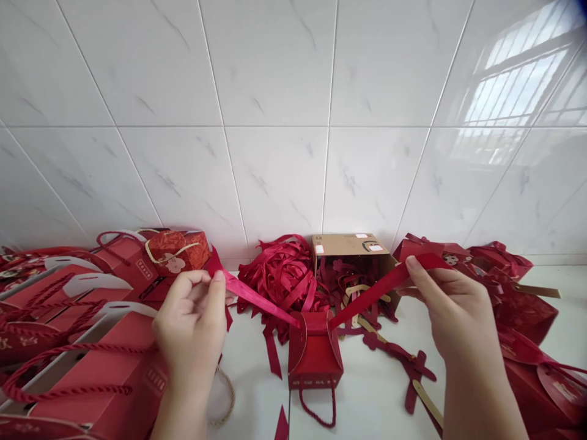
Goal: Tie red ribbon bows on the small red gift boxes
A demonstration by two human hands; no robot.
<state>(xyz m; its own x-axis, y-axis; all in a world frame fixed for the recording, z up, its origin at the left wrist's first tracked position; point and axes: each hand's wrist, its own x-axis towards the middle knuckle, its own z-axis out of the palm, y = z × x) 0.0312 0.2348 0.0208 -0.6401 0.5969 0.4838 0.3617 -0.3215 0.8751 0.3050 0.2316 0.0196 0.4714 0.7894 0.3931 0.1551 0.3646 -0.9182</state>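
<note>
A small red gift box (316, 360) stands on the white surface between my hands, with a twisted cord handle (318, 415) hanging at its front. A red satin ribbon (261, 299) passes through holes in the box's top, its two ends pulled up and apart in a V. My left hand (195, 324) pinches one end between thumb and fingers, left of the box. On the right, my right hand (452, 299) pinches the other ribbon end (371, 299) the same way. Both hands are raised above the box, not touching it.
Red boxes with rope handles (105, 373) crowd the left. Behind the gift box lie a heap of ribbons (287, 269) and an open cardboard box (353, 244) with tags spilling out. More red boxes (527, 311) line the right. A tiled wall (279, 171) rises behind.
</note>
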